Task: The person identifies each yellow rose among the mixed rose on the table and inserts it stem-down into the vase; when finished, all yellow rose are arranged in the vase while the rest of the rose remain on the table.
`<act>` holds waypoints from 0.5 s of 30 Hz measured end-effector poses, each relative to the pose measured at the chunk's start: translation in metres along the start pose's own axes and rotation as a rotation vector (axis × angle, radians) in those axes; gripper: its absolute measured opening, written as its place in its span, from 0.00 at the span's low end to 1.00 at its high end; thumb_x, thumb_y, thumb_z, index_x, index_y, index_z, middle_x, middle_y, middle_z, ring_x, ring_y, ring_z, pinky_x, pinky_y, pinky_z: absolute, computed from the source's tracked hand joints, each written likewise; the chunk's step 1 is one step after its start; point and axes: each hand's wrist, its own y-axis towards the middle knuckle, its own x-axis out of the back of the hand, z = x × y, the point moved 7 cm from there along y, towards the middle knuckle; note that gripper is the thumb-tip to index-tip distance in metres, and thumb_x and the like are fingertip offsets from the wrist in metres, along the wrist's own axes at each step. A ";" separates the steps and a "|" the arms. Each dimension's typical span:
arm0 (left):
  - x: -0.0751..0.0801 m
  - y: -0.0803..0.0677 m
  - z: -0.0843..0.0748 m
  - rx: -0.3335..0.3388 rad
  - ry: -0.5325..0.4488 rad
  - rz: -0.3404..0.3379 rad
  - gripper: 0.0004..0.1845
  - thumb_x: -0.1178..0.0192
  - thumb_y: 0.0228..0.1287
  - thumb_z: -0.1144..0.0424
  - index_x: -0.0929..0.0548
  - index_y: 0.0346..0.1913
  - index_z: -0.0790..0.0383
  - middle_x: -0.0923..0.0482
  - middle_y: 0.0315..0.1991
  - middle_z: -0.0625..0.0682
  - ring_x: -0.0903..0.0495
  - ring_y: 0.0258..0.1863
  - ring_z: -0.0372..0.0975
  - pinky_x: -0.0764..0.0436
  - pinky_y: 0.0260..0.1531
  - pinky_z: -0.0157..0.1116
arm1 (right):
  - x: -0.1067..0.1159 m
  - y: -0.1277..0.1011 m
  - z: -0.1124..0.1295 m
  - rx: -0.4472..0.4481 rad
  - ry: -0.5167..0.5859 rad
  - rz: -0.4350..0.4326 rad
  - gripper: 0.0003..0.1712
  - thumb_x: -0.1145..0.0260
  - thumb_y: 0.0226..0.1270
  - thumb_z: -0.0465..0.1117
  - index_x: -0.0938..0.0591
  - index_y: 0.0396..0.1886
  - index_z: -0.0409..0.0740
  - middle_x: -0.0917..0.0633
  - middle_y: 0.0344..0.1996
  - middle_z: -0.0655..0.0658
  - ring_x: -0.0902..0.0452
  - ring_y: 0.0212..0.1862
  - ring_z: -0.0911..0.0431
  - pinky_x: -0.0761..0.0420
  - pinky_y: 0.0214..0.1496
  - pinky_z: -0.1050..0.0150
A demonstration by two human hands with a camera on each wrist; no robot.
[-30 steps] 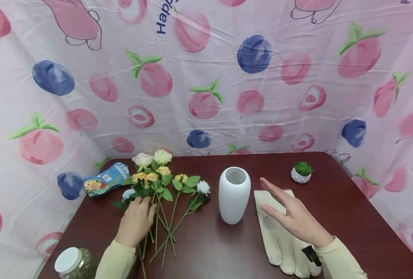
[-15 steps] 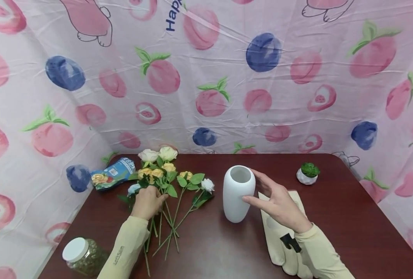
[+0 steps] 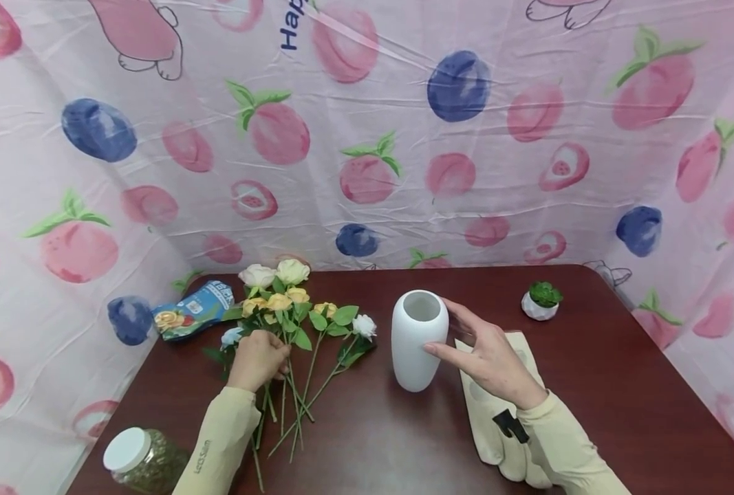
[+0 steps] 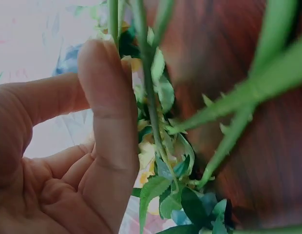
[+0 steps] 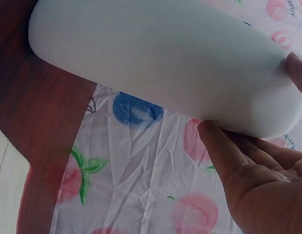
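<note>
1. Progress, judged from the layout: early. The vase [image 3: 419,339] stands upright on the counter [image 3: 620,385] with its mouth open; no stem shows in or above it. All the flowers [image 3: 292,309] lie flat in a loose bunch left of the vase, stems fanned toward me. Nothing placed yet; every stem remains to go in.

2. My right hand [image 3: 490,361] is on the vase: thumb on its near side, fingers curved round the far side near the rim. The right wrist view confirms fingertips [image 5: 214,134] touching the white wall. Grip is wide and light, holding the vase steady.

3. My left hand [image 3: 258,359] is on the bunch, where the stems meet the leaves. In the left wrist view my fingers [image 4: 109,112] curl beside one green stem [image 4: 151,107]; the thumb's contact is hidden, so I judge this a partial grip on the stems, not yet lifted.

4. Counter: dark reddish-brown, glossy. A cream cloth [image 3: 497,419] lies under my right forearm, just right of the vase.

5. Room: pink sheeting [image 3: 367,137] printed with peaches and blue fruit hangs round three sides.

6. Smaller items: printed packet [image 3: 193,311] at far left, white-lidded jar [image 3: 137,457] at near left, small potted plant [image 3: 542,301] at far right, well apart from the vase.
</note>
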 end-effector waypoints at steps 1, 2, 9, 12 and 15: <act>0.001 0.000 -0.001 -0.001 -0.009 -0.009 0.13 0.37 0.71 0.65 0.13 0.27 0.65 0.18 0.16 0.51 0.16 0.15 0.40 0.16 0.19 0.37 | 0.000 0.000 0.000 0.004 0.005 0.001 0.40 0.23 0.64 0.43 0.28 0.74 0.48 0.17 0.62 0.43 0.18 0.63 0.51 0.19 0.61 0.69; 0.002 0.000 -0.002 -0.003 -0.019 -0.018 0.12 0.38 0.70 0.66 0.12 0.28 0.65 0.17 0.16 0.51 0.16 0.15 0.40 0.17 0.19 0.37 | 0.000 0.000 0.000 0.006 0.008 0.001 0.40 0.23 0.64 0.42 0.28 0.74 0.48 0.17 0.62 0.43 0.18 0.63 0.51 0.19 0.61 0.69; 0.012 -0.001 -0.027 -0.087 -0.078 -0.087 0.08 0.41 0.68 0.65 0.14 0.35 0.65 0.16 0.18 0.49 0.15 0.17 0.40 0.18 0.19 0.36 | 0.000 0.000 0.001 0.011 0.007 -0.002 0.40 0.23 0.64 0.42 0.28 0.74 0.47 0.17 0.62 0.43 0.19 0.63 0.51 0.19 0.61 0.66; 0.016 -0.002 -0.049 -0.149 -0.112 -0.101 0.08 0.40 0.69 0.64 0.14 0.39 0.65 0.14 0.21 0.50 0.14 0.18 0.40 0.17 0.22 0.35 | 0.000 0.000 0.001 0.009 0.004 -0.006 0.40 0.23 0.64 0.42 0.28 0.74 0.47 0.17 0.62 0.43 0.18 0.63 0.52 0.19 0.61 0.65; 0.018 -0.003 -0.073 -0.207 -0.161 -0.106 0.07 0.38 0.69 0.64 0.14 0.40 0.66 0.13 0.24 0.52 0.13 0.20 0.43 0.17 0.22 0.36 | 0.000 -0.001 0.001 0.013 0.000 -0.009 0.40 0.23 0.64 0.43 0.28 0.74 0.47 0.17 0.62 0.43 0.18 0.63 0.52 0.19 0.62 0.64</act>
